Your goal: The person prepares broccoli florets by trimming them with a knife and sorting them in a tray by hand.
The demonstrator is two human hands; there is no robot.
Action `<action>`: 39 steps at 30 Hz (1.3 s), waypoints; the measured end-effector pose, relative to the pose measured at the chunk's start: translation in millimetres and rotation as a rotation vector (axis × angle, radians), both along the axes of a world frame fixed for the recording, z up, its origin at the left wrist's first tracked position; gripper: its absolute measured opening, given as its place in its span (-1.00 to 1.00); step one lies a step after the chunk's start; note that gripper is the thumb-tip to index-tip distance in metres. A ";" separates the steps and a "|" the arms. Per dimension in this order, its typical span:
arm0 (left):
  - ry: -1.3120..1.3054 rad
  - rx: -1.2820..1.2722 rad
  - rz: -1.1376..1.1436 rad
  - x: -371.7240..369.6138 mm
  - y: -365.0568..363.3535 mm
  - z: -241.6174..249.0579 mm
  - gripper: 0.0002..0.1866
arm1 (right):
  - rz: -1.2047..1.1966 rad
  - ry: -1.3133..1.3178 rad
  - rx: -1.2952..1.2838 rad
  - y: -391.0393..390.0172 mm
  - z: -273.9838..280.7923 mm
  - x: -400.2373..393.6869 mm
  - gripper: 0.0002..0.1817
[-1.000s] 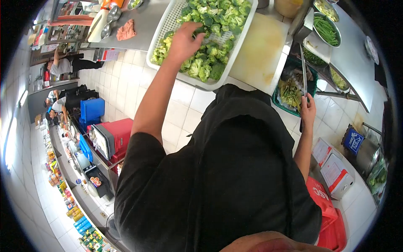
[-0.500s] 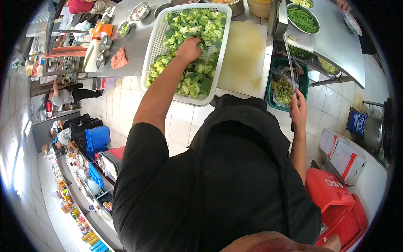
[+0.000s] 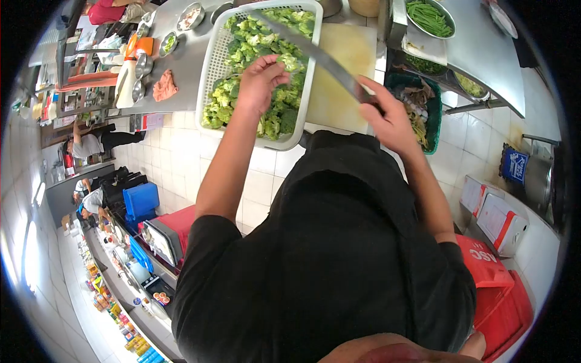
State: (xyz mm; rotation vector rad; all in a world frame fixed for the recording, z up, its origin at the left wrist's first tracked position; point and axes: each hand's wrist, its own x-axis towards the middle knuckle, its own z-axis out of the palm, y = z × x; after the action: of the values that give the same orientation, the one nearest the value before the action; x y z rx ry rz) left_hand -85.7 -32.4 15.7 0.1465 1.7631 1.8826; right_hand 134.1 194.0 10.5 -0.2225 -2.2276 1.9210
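Observation:
My right hand (image 3: 392,120) grips the dark handle of a long knife (image 3: 324,59). Its blade slants up and left across the cutting board (image 3: 345,51) and over the rim of a white perforated basket (image 3: 310,91). Cut broccoli (image 3: 281,109) fills much of that basket. Above the broccoli, my left hand (image 3: 259,86) is closed, thumb and fingers pinched around a pale green broccoli floret (image 3: 292,62), partly hidden by the fingers. Blade and left hand are apart.
A green bin (image 3: 433,118) with vegetable scraps stands right of the board. Green beans fill a bowl (image 3: 431,18) at upper right. Metal bowls (image 3: 190,17) and a pink cloth (image 3: 165,86) lie on the left counter. Other people (image 3: 91,142) work farther left.
My left hand has risen out of the broccoli, turned and pinched. My right hand has brought the knife from above the bin leftward, over the board and basket.

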 end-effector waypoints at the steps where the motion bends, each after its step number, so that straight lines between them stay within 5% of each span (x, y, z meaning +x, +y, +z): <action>1: -0.002 0.049 -0.027 13.1 4.7 2.6 -0.85 | 0.032 0.027 0.042 -6.5 5.7 -7.7 -0.38; 7: -0.088 0.185 0.066 74.5 28.5 13.7 -0.67 | 0.116 0.084 0.173 -26.0 24.5 -27.4 -0.24; 17: -0.110 0.160 -0.067 85.7 25.8 -4.3 -0.74 | 0.139 0.051 0.265 -23.1 17.1 -17.6 -0.19; 38: -0.036 0.158 -0.154 95.5 42.3 -8.3 -0.83 | -0.094 0.087 -0.001 -19.8 -18.0 -20.9 -0.49; 39: -0.077 0.171 -0.147 93.0 39.1 -7.5 -0.81 | -0.096 -0.050 -0.028 -13.0 -15.3 -18.9 -0.51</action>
State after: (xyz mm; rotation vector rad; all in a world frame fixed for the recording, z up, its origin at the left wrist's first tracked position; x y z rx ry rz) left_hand 7.3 6.7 8.2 0.2564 1.4980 1.9044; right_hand 115.3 181.0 -4.9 -0.3791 -2.1793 1.9180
